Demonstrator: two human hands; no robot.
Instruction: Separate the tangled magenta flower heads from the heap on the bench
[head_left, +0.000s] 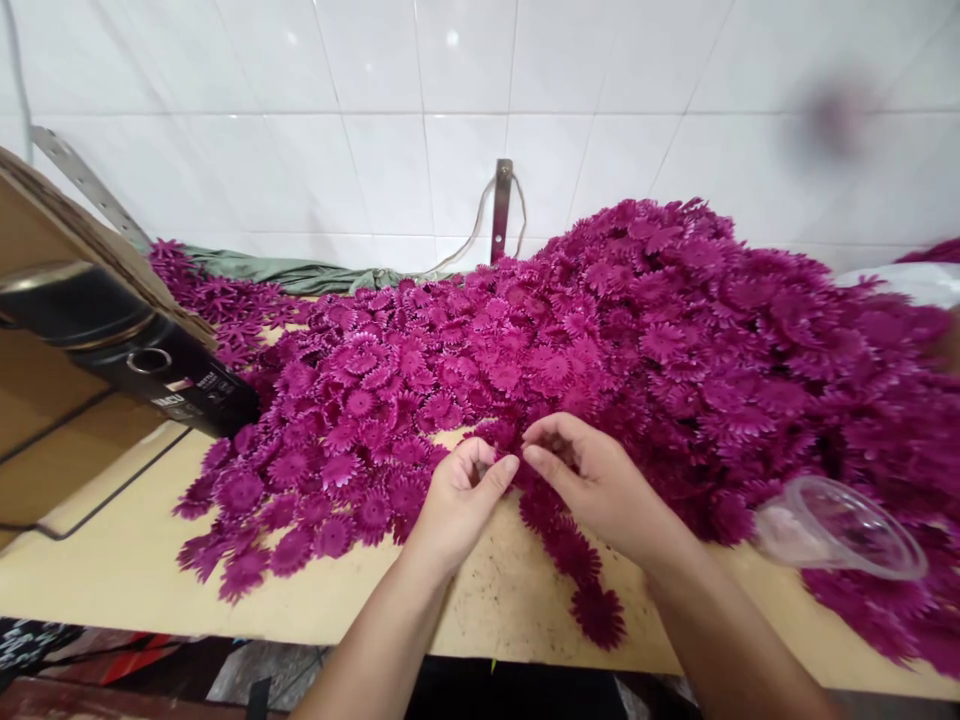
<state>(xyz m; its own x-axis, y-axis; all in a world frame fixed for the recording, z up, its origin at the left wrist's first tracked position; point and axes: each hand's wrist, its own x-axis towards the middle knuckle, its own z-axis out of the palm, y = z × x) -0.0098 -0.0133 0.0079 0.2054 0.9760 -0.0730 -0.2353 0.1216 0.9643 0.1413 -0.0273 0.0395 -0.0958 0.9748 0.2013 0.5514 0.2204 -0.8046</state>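
A big heap of magenta artificial flower heads [660,330] covers the wooden tabletop [120,570] from the middle to the right. My left hand [457,500] and my right hand [592,480] meet at the heap's near edge, fingertips almost touching. Both hands are curled in a pinch on flower pieces [510,440] right in front of them; how much each one grips is hidden by the fingers. A short string of flower heads [585,580] trails toward the table's front edge under my right hand.
A clear plastic cup [840,525] lies on its side on the flowers at the right. At the left stand a cardboard box [45,400] and a black device [135,350]. A white tiled wall and green cloth [285,272] run behind.
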